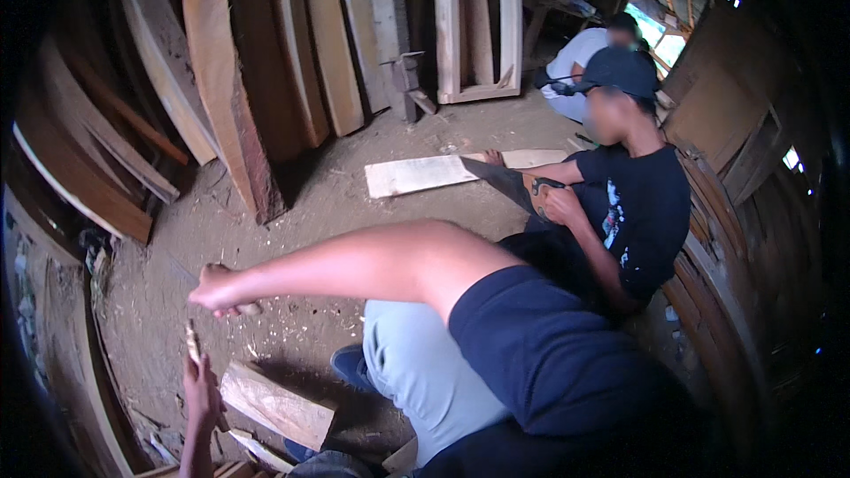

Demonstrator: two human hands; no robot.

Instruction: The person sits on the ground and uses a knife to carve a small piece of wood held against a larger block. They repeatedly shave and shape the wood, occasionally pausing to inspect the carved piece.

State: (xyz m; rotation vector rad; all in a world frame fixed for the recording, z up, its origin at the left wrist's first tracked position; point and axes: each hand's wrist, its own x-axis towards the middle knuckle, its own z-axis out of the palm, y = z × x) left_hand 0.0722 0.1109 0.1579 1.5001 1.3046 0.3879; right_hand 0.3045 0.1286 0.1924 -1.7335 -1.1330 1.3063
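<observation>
- Right hand (217, 290), mid-left of frame, clamped on a tool handle (248, 308), raised.
- Left hand (202, 389), lower left, pinches a wood sliver (192, 343) above the wood block (276, 404).
- Step: splitting; next needs an aimed downstroke.

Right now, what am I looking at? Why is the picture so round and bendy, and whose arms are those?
This picture comes from a small camera worn on a person's head, looking down at their own hands. Its wide lens bends straight edges near the rim. There is no machine here, only bare hands. The long arm crossing the middle is the person's right arm; the right hand is closed around a handle, likely a chopping tool, though the tool itself is hard to make out. Lower down, the left hand pinches a thin pale sliver of wood upright. Beside it a chunky pale wooden block lies on the dusty dirt floor. Tall brown wooden planks lean at the back. Another person in a dark shirt sits nearby, cutting a flat pale board with a handsaw.
</observation>
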